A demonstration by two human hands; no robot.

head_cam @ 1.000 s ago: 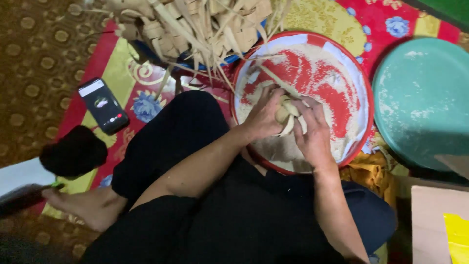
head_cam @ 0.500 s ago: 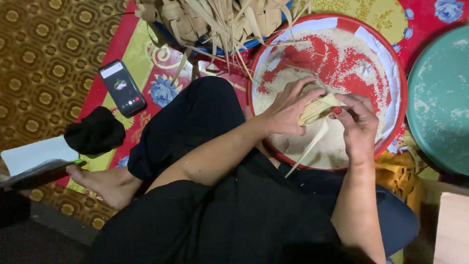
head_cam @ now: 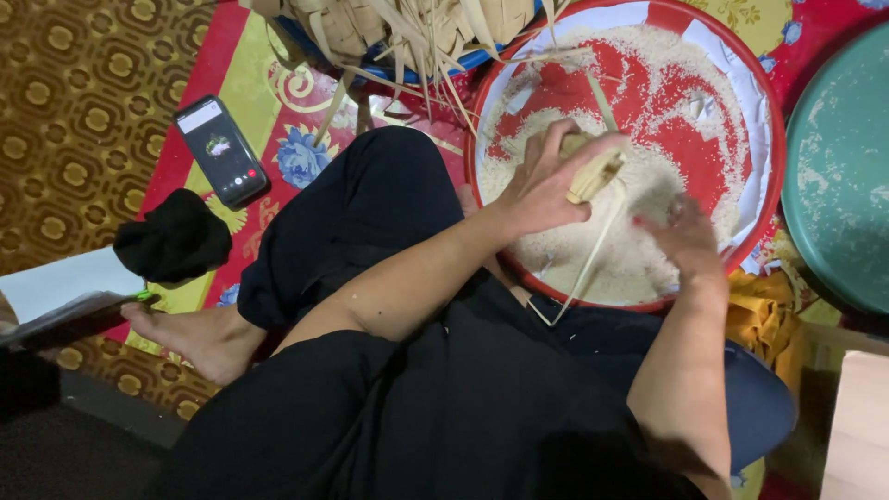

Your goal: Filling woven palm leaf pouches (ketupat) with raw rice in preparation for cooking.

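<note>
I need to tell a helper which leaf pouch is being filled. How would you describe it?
Find the big round red tray of white rice. Above the rice, the left hand grips a small woven palm-leaf pouch. Unlike the pouches heaped beyond the tray, it is held, trailing long loose strips.

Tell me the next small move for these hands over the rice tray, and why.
Probably the right hand should scoop rice and lift it to the woven leaf pouch. The left hand holds the pouch above the red tray, while the right hand rests down in the grains.
</note>
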